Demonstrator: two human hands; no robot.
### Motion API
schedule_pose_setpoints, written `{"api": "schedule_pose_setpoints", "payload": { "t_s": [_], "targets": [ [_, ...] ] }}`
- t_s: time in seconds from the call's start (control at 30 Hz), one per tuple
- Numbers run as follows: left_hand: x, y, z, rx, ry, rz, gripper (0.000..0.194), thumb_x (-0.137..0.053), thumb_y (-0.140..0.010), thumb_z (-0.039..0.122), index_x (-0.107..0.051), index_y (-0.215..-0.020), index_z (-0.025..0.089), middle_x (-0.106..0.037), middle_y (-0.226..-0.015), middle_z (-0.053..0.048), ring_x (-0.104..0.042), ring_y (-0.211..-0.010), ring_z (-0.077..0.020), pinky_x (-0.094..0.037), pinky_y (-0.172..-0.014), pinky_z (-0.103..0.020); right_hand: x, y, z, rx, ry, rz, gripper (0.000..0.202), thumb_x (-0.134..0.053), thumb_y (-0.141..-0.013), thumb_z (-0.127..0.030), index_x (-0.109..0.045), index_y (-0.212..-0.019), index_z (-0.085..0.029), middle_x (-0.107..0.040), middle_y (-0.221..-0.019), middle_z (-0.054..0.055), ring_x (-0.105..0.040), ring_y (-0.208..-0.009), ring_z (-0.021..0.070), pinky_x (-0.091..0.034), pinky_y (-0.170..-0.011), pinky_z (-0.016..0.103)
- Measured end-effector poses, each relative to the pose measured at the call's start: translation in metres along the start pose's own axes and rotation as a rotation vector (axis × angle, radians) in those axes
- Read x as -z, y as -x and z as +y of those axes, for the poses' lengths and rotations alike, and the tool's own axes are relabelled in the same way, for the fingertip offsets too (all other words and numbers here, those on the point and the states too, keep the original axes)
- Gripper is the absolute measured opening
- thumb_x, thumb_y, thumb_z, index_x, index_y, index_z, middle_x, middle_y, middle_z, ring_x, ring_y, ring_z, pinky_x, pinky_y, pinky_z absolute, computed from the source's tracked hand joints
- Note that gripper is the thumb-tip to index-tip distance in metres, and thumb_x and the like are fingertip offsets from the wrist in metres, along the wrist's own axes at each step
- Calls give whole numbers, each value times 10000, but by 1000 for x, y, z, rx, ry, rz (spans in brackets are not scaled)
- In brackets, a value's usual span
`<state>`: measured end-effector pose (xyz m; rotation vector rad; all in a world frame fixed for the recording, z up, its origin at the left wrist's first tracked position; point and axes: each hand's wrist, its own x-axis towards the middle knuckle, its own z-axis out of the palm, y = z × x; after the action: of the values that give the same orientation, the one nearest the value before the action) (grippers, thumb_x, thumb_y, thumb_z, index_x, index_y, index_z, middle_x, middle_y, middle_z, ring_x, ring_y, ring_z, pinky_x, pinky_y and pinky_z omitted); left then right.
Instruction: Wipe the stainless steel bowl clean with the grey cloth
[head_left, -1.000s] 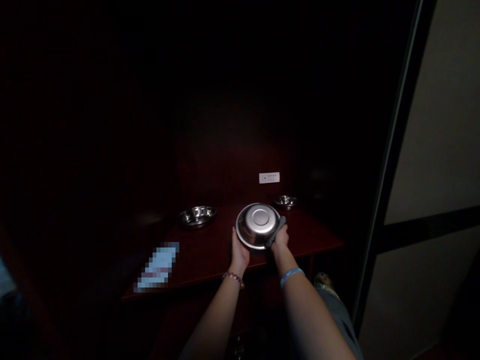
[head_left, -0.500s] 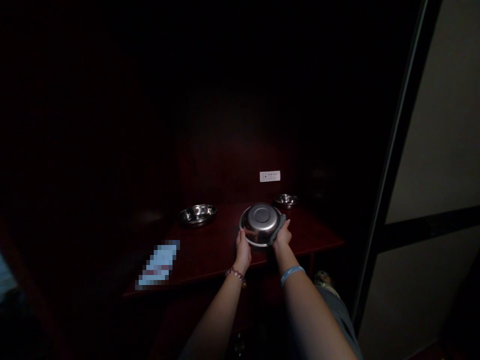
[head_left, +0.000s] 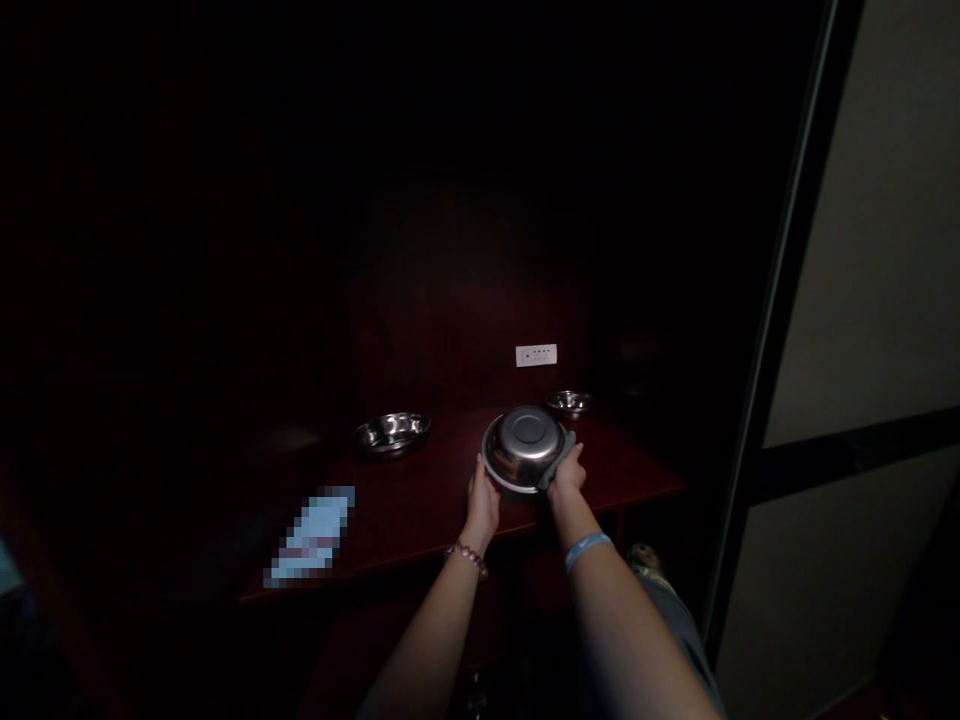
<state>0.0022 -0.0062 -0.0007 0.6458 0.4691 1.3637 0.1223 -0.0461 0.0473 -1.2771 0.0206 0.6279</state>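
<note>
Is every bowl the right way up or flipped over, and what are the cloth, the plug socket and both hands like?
Middle bowl: upside down, held up by its edge.
Left bowl: right way up.
Back right bowl: right way up.
Cloth: bunched against the middle bowl.
Wall socket: nothing plugged in.
Left hand: gripping the middle bowl.
Right hand: gripping it through the cloth.

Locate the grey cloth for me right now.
In the head view, the grey cloth is right of centre, between the right hand and the right side of the steel bowl held in both hands.
</note>
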Motion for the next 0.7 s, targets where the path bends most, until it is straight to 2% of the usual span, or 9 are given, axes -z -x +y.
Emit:
{"api": "schedule_pose_setpoints", "payload": {
  "t_s": [0.13,0.33,0.53,0.7],
  "targets": [
    [-1,2,0,37,-19,-9,213,-578,-1025,277,-741,-1109,169,-762,-1237,-125,-722,-1141,-217,-500,-1093,-411,-6,7,7,10,-26,19,544,-456,-1016,-538,-773,-950,-101,-797,-966,188,-771,-997,290,-597,-761,290],
    [-5,2,5,-45,75,139,263,-477,-1070,266,-726,-1021,196,-783,-1149,-64,-718,-1121,-154,-484,-1107,-337,-17,12,20,-33,-132,-128,482,-503,-1015,-487,-763,-969,-84,-804,-911,155,-784,-939,247,-598,-697,245],
    [0,-5,-1,-56,-27,193,244,-552,-1039,324,-746,-1035,177,-771,-1205,-111,-717,-1159,-211,-500,-1095,-378,-4,-13,9,-36,70,-81,397,-575,-996,-439,-762,-967,-90,-775,-786,144,-780,-965,260,-599,-757,262],
    [0,-6,-3,-5,-23,209,249,-564,-1031,325,-749,-1044,158,-765,-1226,-146,-715,-1184,-245,-495,-1107,-424,-1,-35,3,-37,66,-213,405,-575,-996,-458,-749,-907,-103,-764,-761,134,-782,-893,244,-597,-747,264]
  ]
}}
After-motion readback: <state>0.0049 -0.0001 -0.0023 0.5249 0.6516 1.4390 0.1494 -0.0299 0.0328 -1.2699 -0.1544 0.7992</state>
